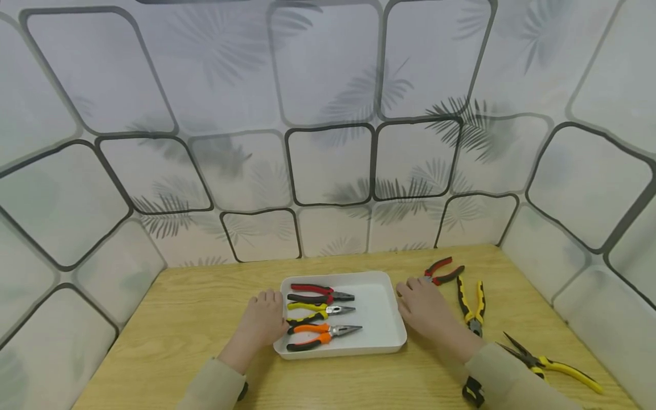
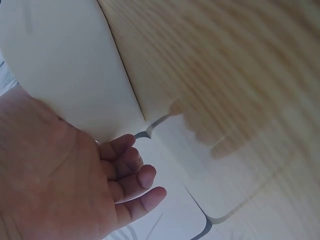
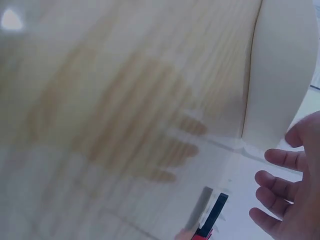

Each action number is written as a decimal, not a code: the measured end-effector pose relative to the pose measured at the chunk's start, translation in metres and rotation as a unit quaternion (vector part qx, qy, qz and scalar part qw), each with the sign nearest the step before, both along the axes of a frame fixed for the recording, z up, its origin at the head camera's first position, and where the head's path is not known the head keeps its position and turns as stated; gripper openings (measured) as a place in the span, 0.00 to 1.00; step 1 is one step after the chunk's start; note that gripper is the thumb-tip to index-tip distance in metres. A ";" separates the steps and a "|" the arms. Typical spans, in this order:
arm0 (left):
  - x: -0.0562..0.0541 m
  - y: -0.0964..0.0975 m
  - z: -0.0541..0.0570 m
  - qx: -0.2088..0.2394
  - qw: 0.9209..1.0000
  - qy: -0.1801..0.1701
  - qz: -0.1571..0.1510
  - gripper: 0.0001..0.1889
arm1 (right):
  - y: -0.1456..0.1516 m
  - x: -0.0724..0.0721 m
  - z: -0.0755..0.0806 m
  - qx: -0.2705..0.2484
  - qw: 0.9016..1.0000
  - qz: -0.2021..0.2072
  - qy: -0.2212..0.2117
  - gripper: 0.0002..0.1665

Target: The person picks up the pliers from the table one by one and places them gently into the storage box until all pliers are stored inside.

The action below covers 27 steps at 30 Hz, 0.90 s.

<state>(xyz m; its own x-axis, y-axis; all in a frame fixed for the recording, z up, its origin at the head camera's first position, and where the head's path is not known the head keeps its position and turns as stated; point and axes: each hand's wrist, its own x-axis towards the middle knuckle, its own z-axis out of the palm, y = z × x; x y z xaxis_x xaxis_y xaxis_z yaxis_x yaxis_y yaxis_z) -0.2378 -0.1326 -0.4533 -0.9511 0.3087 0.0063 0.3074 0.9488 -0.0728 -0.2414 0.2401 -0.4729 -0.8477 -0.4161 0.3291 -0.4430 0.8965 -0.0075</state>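
Observation:
A white tray (image 1: 376, 310) lies on the table between both hands. Inside its left half, pliers with red-and-black handles (image 1: 314, 289), yellow-and-black long-nose pliers (image 1: 335, 310) and orange-and-black long-nose pliers (image 1: 324, 338) lie side by side, noses pointing right. My left hand (image 1: 265, 319) rests against the tray's left wall, its fingers loosely bent in the left wrist view; its thumb is hidden there. At the tray's right wall is my right hand (image 1: 427, 307). In the right wrist view its thumb is by the wall (image 3: 282, 65) and its other fingers spread loosely, apart from it.
To the right of the right hand lie red-and-black pliers (image 1: 442, 280), yellow-and-black pliers (image 1: 475, 327) and long-nose pliers with yellow handles (image 1: 569, 370). Patterned walls (image 1: 330, 165) enclose the wooden table (image 1: 205, 296) at the back and sides.

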 end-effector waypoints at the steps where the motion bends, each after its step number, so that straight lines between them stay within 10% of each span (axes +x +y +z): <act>1: 0.000 0.000 0.000 0.002 1.000 -0.004 0.002 0.27 | 0.002 -0.001 0.000 0.004 1.000 0.001 0.007 0.04; 27: -0.005 -0.001 -0.003 0.028 0.999 -0.035 0.015 0.25 | 0.042 -0.025 -0.003 0.044 0.998 -0.019 -0.030 0.23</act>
